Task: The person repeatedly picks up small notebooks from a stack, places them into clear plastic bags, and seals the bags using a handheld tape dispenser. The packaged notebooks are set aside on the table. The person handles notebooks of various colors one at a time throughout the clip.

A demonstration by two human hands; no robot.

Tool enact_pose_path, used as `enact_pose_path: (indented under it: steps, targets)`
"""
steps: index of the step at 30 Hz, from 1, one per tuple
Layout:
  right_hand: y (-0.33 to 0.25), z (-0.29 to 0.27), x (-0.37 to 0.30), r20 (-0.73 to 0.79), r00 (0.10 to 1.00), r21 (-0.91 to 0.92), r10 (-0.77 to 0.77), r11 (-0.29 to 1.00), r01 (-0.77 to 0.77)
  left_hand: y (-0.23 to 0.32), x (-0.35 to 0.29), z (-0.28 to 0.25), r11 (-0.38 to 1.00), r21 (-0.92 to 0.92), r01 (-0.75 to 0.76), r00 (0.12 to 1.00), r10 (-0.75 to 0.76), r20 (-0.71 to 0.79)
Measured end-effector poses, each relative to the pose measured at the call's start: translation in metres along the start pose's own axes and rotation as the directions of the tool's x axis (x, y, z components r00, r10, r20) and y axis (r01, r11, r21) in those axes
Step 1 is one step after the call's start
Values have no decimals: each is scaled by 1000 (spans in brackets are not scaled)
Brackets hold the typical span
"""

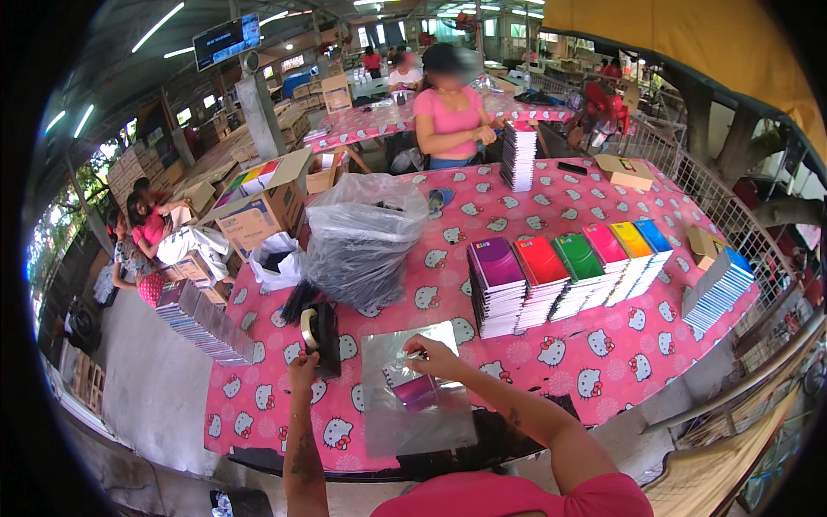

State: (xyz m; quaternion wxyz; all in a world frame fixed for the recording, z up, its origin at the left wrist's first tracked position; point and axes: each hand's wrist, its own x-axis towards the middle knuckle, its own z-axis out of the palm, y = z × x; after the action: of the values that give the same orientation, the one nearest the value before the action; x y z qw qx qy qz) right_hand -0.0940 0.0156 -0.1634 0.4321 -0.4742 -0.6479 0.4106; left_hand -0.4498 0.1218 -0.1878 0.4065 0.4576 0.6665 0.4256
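My left hand (301, 369) is closed at the front end of a black tape dispenser (328, 345) with a pale tape roll (308, 327); what its fingers pinch is too small to make out. Over a transparent sheet (388, 431) on the table, my right hand (435, 358) has its fingers curled together on a shiny bit of clear plastic (416, 353). Below that hand lies a small purple notebook (417, 394), seemingly in clear wrapping. Beyond it stand stacks of spiral notebooks with purple (498, 261), red (542, 260), green (578, 257) and other covers.
A large plastic bag (366, 233) of dark contents and a cardboard box (263, 215) stand at the left. More notebook stacks rise at the left edge (202, 323), right edge (719, 289) and far side (519, 159). A person in pink (448, 116) stands across the table.
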Motion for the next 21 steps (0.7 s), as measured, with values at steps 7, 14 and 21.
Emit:
enact_pose_path:
  steps: [7,14,21]
  targets:
    - [1,-4,-1,-10,1000,2,23,1000,-23,-34,-35,5,719,-691,79,995,-20,93]
    - [7,11,-6,-71,995,38,76,997,-73,58,-31,-26,404,880,-248,898,436,53]
    - [2,12,-9,-96,985,226,146,967,-121,162,-85,99,279,49,-959,138,311,940]
